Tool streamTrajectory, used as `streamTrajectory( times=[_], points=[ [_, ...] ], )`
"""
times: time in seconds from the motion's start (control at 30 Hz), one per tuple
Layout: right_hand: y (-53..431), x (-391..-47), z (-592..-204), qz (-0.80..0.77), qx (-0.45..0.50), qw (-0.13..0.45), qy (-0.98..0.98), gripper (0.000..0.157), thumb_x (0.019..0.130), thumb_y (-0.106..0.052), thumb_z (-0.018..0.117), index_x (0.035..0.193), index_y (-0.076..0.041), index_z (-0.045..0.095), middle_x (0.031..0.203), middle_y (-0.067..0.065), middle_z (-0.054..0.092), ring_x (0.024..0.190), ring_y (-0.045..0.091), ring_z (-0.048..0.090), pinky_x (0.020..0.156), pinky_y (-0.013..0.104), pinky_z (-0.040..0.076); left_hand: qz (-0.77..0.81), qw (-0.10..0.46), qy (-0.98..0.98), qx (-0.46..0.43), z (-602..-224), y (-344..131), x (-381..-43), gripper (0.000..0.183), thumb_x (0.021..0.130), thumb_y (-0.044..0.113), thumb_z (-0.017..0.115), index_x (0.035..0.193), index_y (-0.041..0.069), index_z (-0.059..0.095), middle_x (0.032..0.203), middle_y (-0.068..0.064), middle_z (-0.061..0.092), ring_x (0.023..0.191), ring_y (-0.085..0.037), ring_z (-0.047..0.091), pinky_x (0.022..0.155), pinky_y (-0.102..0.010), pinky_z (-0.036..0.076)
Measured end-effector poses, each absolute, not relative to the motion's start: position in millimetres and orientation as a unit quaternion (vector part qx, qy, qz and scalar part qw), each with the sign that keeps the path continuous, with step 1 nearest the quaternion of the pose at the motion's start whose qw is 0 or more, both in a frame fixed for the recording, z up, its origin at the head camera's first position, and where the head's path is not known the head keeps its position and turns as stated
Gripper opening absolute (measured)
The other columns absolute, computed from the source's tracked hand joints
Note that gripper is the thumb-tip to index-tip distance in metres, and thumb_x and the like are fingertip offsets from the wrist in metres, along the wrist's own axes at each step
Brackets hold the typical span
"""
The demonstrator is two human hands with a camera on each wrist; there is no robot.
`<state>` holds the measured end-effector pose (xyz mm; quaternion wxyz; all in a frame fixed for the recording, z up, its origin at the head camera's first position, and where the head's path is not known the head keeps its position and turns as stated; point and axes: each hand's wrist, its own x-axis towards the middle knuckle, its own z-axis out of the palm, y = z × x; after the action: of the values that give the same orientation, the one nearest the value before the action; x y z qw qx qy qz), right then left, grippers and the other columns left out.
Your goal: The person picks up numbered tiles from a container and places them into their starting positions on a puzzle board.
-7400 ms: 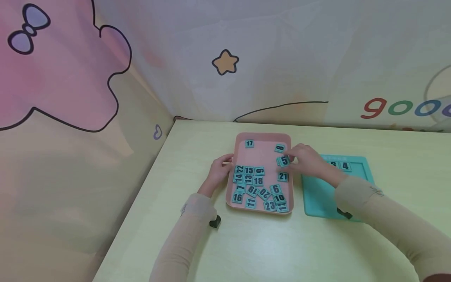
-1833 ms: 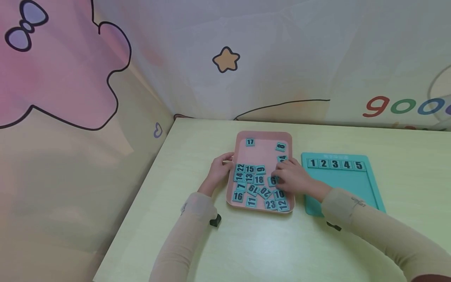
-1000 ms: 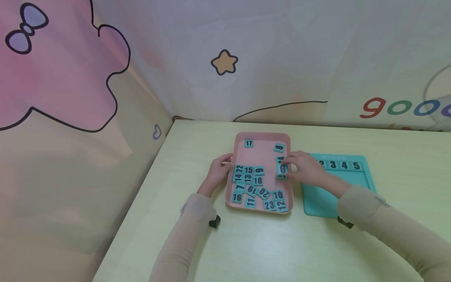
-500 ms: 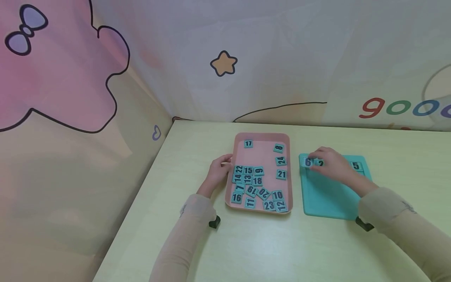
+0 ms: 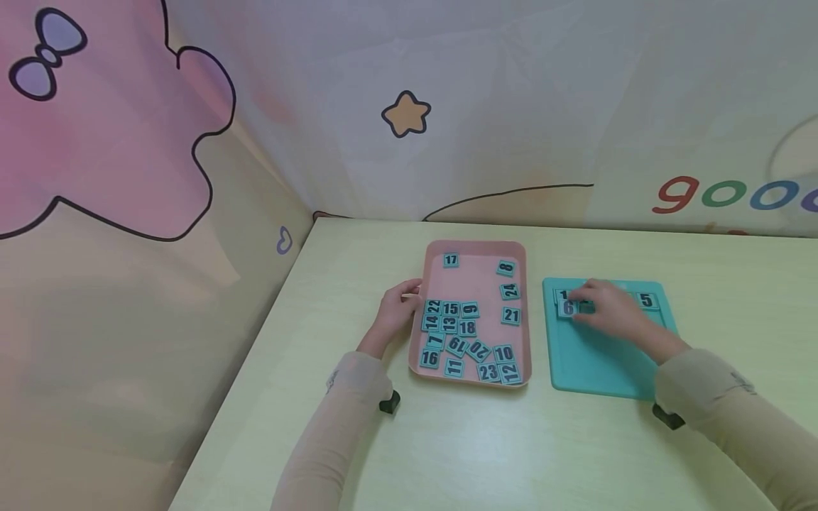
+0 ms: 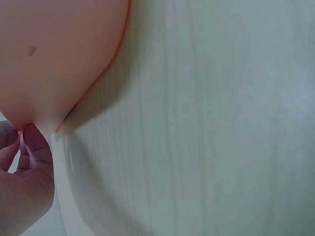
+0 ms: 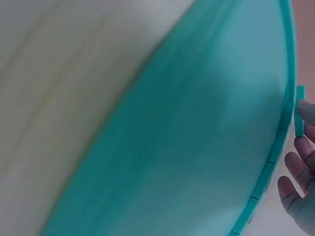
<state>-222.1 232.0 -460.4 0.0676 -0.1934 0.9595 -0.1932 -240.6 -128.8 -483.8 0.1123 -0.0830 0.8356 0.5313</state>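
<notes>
My right hand [image 5: 610, 310] pinches a teal number tile marked 6 [image 5: 566, 309] over the turquoise board [image 5: 603, 362]. The tile overlaps the board's upper left, just below the 1 tile [image 5: 562, 294]. Along the board's top row the 5 tile [image 5: 647, 301] also shows; my fingers hide the tiles between. In the right wrist view the tile [image 7: 299, 127] stands edge-on between thumb and finger, close beside the board [image 7: 206, 113]. My left hand [image 5: 397, 312] holds the left rim of the pink tray [image 5: 476, 277]; the left wrist view has thumb and fingers pinching its edge.
Several loose number tiles lie in the tray, mostly in its near half, with the 17 tile [image 5: 451, 260] and 8 tile [image 5: 505, 267] at the far end. Both tray and board rest on a pale wooden table [image 5: 460, 447]. A printed cloth wall [image 5: 511, 113] rises behind.
The 5 tile has gone from the tray to the board's row. My right hand has since lifted the 6 tile, carried it right and drawn it just below the 1. The left hand stays put.
</notes>
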Motion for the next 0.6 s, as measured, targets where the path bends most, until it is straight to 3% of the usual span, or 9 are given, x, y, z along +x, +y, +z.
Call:
streamTrajectory(
  times=[0.6],
  points=[
    [229.3,-217.5,-470.7,-0.148,-0.217,0.024,0.965,0.032,0.075,-0.019,0.067,0.103,-0.003,0.065,0.097,0.015,0.059,0.089,0.028,0.05,0.079,0.047,0.044,0.533,0.117,0.833,-0.088,-483.7,-128.2,-239.8,0.041,0.088,0.014,0.045,0.127,0.022,0.047,0.118,0.0,0.049,0.097,-0.016,0.05,0.085,-0.029,0.046]
  ],
)
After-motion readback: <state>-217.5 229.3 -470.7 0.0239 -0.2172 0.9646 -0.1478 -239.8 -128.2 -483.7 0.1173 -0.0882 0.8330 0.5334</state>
